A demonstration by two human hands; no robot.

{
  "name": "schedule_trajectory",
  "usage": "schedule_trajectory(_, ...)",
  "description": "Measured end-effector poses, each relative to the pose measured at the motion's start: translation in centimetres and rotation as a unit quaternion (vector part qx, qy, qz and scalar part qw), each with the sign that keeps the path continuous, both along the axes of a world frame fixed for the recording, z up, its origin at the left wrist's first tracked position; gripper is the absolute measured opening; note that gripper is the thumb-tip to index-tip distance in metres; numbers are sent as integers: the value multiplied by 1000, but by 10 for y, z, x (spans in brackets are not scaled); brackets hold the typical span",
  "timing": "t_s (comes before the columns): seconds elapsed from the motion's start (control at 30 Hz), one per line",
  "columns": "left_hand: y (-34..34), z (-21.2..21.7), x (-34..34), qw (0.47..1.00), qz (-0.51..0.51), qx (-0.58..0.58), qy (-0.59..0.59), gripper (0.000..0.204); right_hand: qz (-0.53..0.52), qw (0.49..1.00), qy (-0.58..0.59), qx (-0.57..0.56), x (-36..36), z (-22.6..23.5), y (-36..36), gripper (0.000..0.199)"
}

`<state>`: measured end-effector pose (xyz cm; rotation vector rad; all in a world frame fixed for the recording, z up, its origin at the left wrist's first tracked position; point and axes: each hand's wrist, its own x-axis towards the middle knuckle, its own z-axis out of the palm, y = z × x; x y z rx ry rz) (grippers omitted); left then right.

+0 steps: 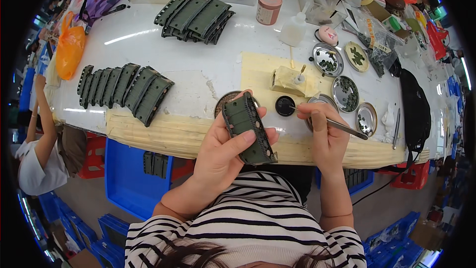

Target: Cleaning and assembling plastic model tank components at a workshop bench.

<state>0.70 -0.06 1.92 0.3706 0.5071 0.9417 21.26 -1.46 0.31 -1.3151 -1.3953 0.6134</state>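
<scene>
Dark-green ribbed rectangular panel (244,125) sits clasped in the left hand's grip (218,150); the right hand (328,138) pinches slim silver tweezers (350,128), and a sideways nudge could tip the round black dish (284,105).

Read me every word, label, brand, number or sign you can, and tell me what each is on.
I won't copy out wording, but marks stand here:
Pink canister: print on lid and side, too small to read.
Clear bag at right: dark marks on a pale label.
Small pink rounded object: a mark too small to make out.
Green piece in the left hand: no lettering visible.
</scene>
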Motion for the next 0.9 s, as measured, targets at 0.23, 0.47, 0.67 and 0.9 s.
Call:
schedule_trajectory(0.23, -2, -11, -3, 980, 3, -122, -157, 50, -6, 996, -84, 15, -2, -6, 8, 16)
schedule_trajectory(0.47, -3, -4, -2, 990, 40, -97, -97, 31, -11, 994, -103, 19, -3, -6, 9, 15)
schedule_trajectory(0.67, -2, -3, -6, 992, 53, -100, -63, 25, -9, 992, -124, 23, -2, -6, 9, 15)
schedule_trajectory(0.9, 0, -2, -5, 993, 49, -90, -57, 22, 6, 994, -90, 56, 2, 1, 6, 18)
